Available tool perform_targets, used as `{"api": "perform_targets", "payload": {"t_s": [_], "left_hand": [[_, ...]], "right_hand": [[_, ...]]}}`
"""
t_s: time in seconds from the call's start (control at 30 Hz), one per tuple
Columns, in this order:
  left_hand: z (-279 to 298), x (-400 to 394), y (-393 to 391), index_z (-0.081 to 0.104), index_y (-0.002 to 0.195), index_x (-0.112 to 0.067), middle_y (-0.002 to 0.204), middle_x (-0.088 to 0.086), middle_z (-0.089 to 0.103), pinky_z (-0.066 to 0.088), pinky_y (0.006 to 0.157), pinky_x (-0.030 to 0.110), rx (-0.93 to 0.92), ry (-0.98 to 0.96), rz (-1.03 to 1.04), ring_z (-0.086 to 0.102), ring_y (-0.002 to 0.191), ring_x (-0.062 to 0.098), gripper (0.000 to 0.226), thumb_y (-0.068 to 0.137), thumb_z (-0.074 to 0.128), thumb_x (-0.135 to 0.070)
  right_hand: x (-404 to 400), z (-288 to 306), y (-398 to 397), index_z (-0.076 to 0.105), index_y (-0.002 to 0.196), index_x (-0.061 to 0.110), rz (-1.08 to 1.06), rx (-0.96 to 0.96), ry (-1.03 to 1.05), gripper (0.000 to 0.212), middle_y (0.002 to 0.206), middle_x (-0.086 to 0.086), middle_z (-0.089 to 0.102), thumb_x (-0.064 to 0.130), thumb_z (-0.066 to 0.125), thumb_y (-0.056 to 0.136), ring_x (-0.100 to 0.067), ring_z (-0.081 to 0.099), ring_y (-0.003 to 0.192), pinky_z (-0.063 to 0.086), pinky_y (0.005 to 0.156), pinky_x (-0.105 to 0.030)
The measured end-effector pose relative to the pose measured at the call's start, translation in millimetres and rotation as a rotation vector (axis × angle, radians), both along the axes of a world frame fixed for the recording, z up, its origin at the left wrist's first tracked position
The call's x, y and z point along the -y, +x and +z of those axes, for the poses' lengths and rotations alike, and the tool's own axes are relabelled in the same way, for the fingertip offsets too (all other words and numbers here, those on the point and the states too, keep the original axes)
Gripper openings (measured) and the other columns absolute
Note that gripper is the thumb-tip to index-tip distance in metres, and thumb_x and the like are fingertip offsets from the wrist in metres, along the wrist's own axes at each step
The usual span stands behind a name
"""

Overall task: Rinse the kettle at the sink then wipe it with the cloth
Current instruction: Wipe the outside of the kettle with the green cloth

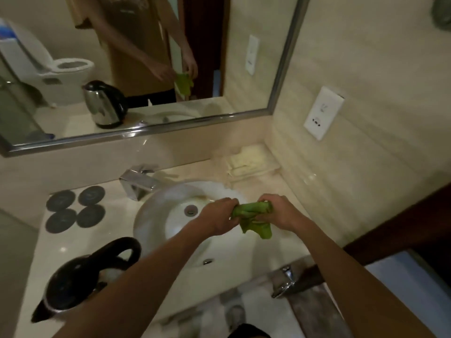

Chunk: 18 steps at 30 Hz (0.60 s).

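Both hands work over the white sink (151, 215), which sits at the centre of the pale surface (117, 230). The left hand (217, 217) grips one end of the green cloth (251, 217) with its fingers curled round the bunched fabric, and the right hand (280, 211) grips the other end in the same way, so the cloth is stretched short and twisted between them. A loose tail of the cloth hangs below the hands at about 5 o'clock from the drain (190, 210). The hands are above the right half of the basin, at 3 o'clock from the drain.

The kettle (80, 279) stands on the surface at 8 o'clock from the sink, well apart from both hands, black on top with a looping black handle and its spout pointing toward the lower left. The left forearm crosses just in front of it.

The chrome tap (136, 182) rises at 11 o'clock from the basin. Four dark round coasters (75, 208) lie in a square at 9 o'clock. A folded pale towel (251, 162) lies in the corner at 1 o'clock. Above, the mirror (268, 57) reflects the kettle, the cloth and a toilet. A white wall socket (323, 113) is mounted at 2 o'clock.
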<state>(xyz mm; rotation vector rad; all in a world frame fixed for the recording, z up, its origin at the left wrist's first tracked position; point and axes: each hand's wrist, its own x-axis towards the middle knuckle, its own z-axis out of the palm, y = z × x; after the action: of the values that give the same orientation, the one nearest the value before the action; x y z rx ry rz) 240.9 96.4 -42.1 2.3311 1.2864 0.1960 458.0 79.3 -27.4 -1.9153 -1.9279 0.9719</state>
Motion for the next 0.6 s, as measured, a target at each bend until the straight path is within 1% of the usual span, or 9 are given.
{"api": "perform_targets", "payload": {"t_s": [0.13, 0.2, 0.23, 0.3, 0.33, 0.4, 0.47, 0.53, 0.6], "left_hand": [[-25.7, -6.2, 60.5, 0.053, 0.106, -0.013, 0.102, 0.01, 0.059, 0.049, 0.081, 0.041, -0.047, -0.121, -0.013, 0.056, 0.097, 0.027, 0.032, 0.087, 0.055, -0.038], [-40.2, -10.1, 86.0, 0.053, 0.107, -0.013, 0.105, 0.01, 0.059, 0.05, 0.082, 0.041, -0.096, -0.183, -0.002, 0.057, 0.099, 0.029, 0.032, 0.088, 0.052, -0.039], [-46.0, -11.1, 97.8, 0.053, 0.108, -0.013, 0.107, 0.01, 0.059, 0.05, 0.082, 0.041, -0.121, -0.208, 0.01, 0.057, 0.1, 0.029, 0.034, 0.089, 0.051, -0.041], [-56.5, -12.0, 117.5, 0.053, 0.108, -0.013, 0.11, 0.009, 0.058, 0.049, 0.082, 0.04, -0.152, -0.242, 0.059, 0.058, 0.101, 0.029, 0.035, 0.089, 0.05, -0.043], [-63.7, -13.2, 124.3, 0.053, 0.107, -0.014, 0.11, 0.009, 0.059, 0.049, 0.081, 0.04, -0.151, -0.259, 0.088, 0.058, 0.101, 0.03, 0.035, 0.089, 0.049, -0.043], [-71.6, -12.9, 132.5, 0.052, 0.106, -0.015, 0.11, 0.009, 0.059, 0.048, 0.079, 0.04, -0.162, -0.3, 0.14, 0.059, 0.1, 0.03, 0.034, 0.088, 0.049, -0.043], [-82.1, -13.1, 135.6, 0.05, 0.107, -0.013, 0.109, 0.01, 0.059, 0.049, 0.08, 0.041, -0.171, -0.313, 0.153, 0.059, 0.099, 0.032, 0.037, 0.089, 0.049, -0.046], [-85.7, -10.3, 134.1, 0.049, 0.11, -0.013, 0.108, 0.011, 0.059, 0.05, 0.081, 0.043, -0.175, -0.323, 0.176, 0.059, 0.1, 0.032, 0.042, 0.089, 0.048, -0.049], [-89.8, -9.9, 130.4, 0.047, 0.116, -0.013, 0.111, 0.01, 0.058, 0.049, 0.083, 0.043, -0.174, -0.348, 0.223, 0.058, 0.102, 0.032, 0.047, 0.09, 0.048, -0.051]], "right_hand": [[-10.7, -28.1, 54.0, 0.071, 0.086, 0.003, 0.017, 0.089, -0.081, 0.021, 0.08, -0.006, 0.065, 0.017, 0.083, 0.077, -0.02, 0.059, 0.075, 0.043, 0.066, -0.029], [-17.5, -39.1, 74.1, 0.069, 0.087, 0.008, 0.034, 0.131, -0.131, 0.016, 0.086, -0.007, 0.064, 0.019, 0.079, 0.081, -0.021, 0.058, 0.081, 0.04, 0.066, -0.028], [-20.1, -43.9, 81.9, 0.068, 0.092, 0.011, 0.034, 0.14, -0.162, 0.016, 0.091, -0.009, 0.065, 0.019, 0.078, 0.082, -0.021, 0.058, 0.083, 0.04, 0.065, -0.027], [-25.1, -53.7, 93.6, 0.068, 0.101, 0.011, 0.017, 0.139, -0.193, 0.019, 0.101, -0.011, 0.068, 0.018, 0.074, 0.084, -0.022, 0.058, 0.085, 0.04, 0.061, -0.025], [-28.2, -61.2, 99.0, 0.067, 0.099, 0.012, 0.012, 0.133, -0.196, 0.016, 0.103, -0.012, 0.069, 0.016, 0.072, 0.084, -0.023, 0.059, 0.087, 0.041, 0.062, -0.025], [-32.1, -72.7, 106.8, 0.063, 0.092, 0.016, 0.012, 0.133, -0.2, 0.012, 0.104, -0.015, 0.069, 0.012, 0.071, 0.083, -0.025, 0.062, 0.091, 0.045, 0.068, -0.028], [-36.5, -84.5, 113.6, 0.064, 0.094, 0.012, 0.018, 0.17, -0.195, 0.013, 0.106, -0.018, 0.066, 0.012, 0.07, 0.083, -0.03, 0.064, 0.098, 0.05, 0.076, -0.033], [-40.1, -94.7, 117.8, 0.065, 0.113, 0.01, 0.047, 0.26, -0.19, 0.028, 0.115, -0.017, 0.06, 0.018, 0.068, 0.086, -0.034, 0.061, 0.107, 0.053, 0.084, -0.038], [-43.1, -99.1, 116.6, 0.057, 0.131, 0.017, 0.096, 0.368, -0.185, 0.039, 0.128, -0.012, 0.052, 0.021, 0.063, 0.092, -0.031, 0.053, 0.118, 0.049, 0.088, -0.038]]}}
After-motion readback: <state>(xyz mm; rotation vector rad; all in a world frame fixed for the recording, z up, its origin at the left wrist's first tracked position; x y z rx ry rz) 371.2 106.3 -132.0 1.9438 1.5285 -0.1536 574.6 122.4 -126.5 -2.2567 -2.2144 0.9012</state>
